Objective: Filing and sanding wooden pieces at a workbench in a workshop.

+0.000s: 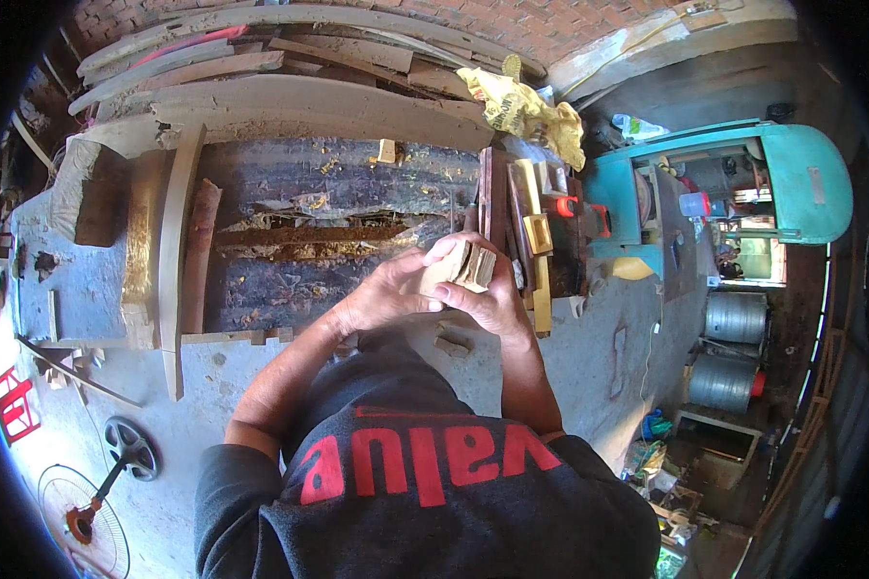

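A small stack of pale wooden pieces (472, 267), with rough dark gaps between its layers, is held in front of my chest. My left hand (388, 292) closes round its left side, the thumb low against it. On the right side my right hand (488, 301) grips the same stack, its thumb pressed across the near face. Both hands are just over the near edge of the workbench (348, 188), whose dark top is worn and torn along the middle. What the far fingers touch is hidden behind the wood.
Long planks (182, 241) and a thick timber block (97, 193) lie at the bench's left. A small wood offcut (387, 151) sits farther back. Wooden strips and red-handled tools (562, 206) crowd the right end, beside a turquoise machine (809, 183). A fan (82, 521) lies at lower left.
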{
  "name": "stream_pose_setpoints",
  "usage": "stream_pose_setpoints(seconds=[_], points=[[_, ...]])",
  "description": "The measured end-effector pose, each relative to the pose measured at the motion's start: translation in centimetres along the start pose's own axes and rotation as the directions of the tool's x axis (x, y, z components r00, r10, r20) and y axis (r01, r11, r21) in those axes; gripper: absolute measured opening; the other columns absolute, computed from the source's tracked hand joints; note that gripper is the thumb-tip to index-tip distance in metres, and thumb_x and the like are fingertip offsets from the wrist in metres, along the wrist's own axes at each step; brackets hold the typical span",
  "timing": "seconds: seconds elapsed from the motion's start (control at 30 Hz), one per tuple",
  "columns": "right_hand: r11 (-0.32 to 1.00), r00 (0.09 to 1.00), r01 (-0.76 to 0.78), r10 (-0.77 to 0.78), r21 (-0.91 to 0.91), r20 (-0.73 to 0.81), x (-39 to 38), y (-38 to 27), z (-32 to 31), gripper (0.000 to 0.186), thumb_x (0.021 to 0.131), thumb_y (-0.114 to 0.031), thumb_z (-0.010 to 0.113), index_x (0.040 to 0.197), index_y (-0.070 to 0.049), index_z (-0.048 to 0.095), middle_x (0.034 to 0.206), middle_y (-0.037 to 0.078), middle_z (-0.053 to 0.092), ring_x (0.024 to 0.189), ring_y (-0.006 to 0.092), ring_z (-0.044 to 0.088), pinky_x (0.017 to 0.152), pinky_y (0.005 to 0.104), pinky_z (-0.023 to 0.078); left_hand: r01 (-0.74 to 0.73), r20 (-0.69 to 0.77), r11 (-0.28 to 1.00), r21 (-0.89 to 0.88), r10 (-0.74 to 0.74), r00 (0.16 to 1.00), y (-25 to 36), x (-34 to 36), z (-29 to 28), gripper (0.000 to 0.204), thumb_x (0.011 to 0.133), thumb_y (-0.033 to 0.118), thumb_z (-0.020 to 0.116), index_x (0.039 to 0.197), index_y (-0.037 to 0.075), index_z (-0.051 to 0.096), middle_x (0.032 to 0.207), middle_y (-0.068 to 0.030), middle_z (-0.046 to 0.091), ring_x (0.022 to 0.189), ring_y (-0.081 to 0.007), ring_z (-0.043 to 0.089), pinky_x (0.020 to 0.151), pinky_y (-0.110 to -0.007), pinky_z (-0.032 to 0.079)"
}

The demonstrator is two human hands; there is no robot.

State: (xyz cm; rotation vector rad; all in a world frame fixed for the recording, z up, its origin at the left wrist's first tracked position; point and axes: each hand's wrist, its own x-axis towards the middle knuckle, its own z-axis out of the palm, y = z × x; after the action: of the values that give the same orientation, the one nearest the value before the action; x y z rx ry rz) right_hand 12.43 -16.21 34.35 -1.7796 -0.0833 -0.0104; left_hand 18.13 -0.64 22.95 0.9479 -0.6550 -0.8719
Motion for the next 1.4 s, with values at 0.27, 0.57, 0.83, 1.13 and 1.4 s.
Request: stream_pose_setpoints(seconds=[0.27, 0.57, 0.83, 1.13, 1.4], points=[[0.995, 0.998, 0.062, -0.065, 0.078, 0.028, 0.0, -0.3, 0.6, 0.038, 0.079, -0.019, 0.079, 0.107, -0.002, 0.059, 0.103, 0.007, 0.061, 0.097, 0.0159, 0.058, 0.085, 0.0314, 0.046, -0.037, -0.106, 0.912, 0.408, 0.087, 0.990, -0.4, -2.0, -1.9, 0.059, 0.071, 0.015, 0.085, 0.124, 0.009, 0.058, 0.117, -0.0086, 0.059, 0.111, -0.0225, 0.056, 0.099, -0.037, 0.044], [0.949, 0.971, 0.152, -0.092, 0.276, -0.220, 0.8, 0.1, 0.0, 0.026, 0.082, -0.018, 0.075, 0.099, -0.005, 0.060, 0.096, 0.005, 0.063, 0.092, 0.0139, 0.060, 0.077, 0.0302, 0.050, 0.297, -0.142, 0.881, 0.368, -0.263, 0.954, -5.9, -5.1, -5.9, 0.049, 0.080, 0.016, 0.077, 0.123, 0.002, 0.058, 0.113, -0.0061, 0.065, 0.108, -0.0174, 0.058, 0.095, -0.035, 0.045], [0.975, 0.989, 0.048, -0.015, 0.219, -0.148, 0.0, -0.4, -0.2, 0.038, 0.084, -0.019, 0.074, 0.112, -0.006, 0.052, 0.104, 0.005, 0.058, 0.101, 0.0156, 0.056, 0.088, 0.0332, 0.046, 0.329, -0.109, 0.935, -0.132, -0.343, 0.933, -6.5, -5.6, -5.6, 0.041, 0.079, 0.004, 0.075, 0.118, 0.002, 0.062, 0.109, -0.0024, 0.068, 0.101, -0.0121, 0.061, 0.092, -0.030, 0.046], [0.939, 0.976, 0.076, -0.001, 0.335, -0.218, -0.7, -0.7, 0.4, 0.021, 0.085, -0.012, 0.073, 0.097, -0.008, 0.056, 0.092, 0.000, 0.056, 0.084, 0.0089, 0.054, 0.074, 0.0262, 0.048, 0.447, -0.018, 0.891, -0.082, -0.450, 0.893, -7.4, -5.3, -6.3, 0.046, 0.075, -0.003, 0.076, 0.118, 0.003, 0.062, 0.102, -0.0029, 0.070, 0.091, -0.0114, 0.064, 0.083, -0.027, 0.051], [0.955, 0.976, 0.039, 0.026, 0.294, -0.216, -0.5, -0.6, 1.1, 0.023, 0.085, -0.015, 0.074, 0.098, -0.008, 0.056, 0.092, -0.001, 0.057, 0.087, 0.0090, 0.055, 0.075, 0.0261, 0.048, 0.468, 0.001, 0.883, -0.028, -0.468, 0.884, -8.2, -5.7, -7.2, 0.048, 0.074, -0.008, 0.073, 0.120, 0.002, 0.061, 0.100, -0.0049, 0.070, 0.090, -0.0112, 0.065, 0.084, -0.029, 0.052]])
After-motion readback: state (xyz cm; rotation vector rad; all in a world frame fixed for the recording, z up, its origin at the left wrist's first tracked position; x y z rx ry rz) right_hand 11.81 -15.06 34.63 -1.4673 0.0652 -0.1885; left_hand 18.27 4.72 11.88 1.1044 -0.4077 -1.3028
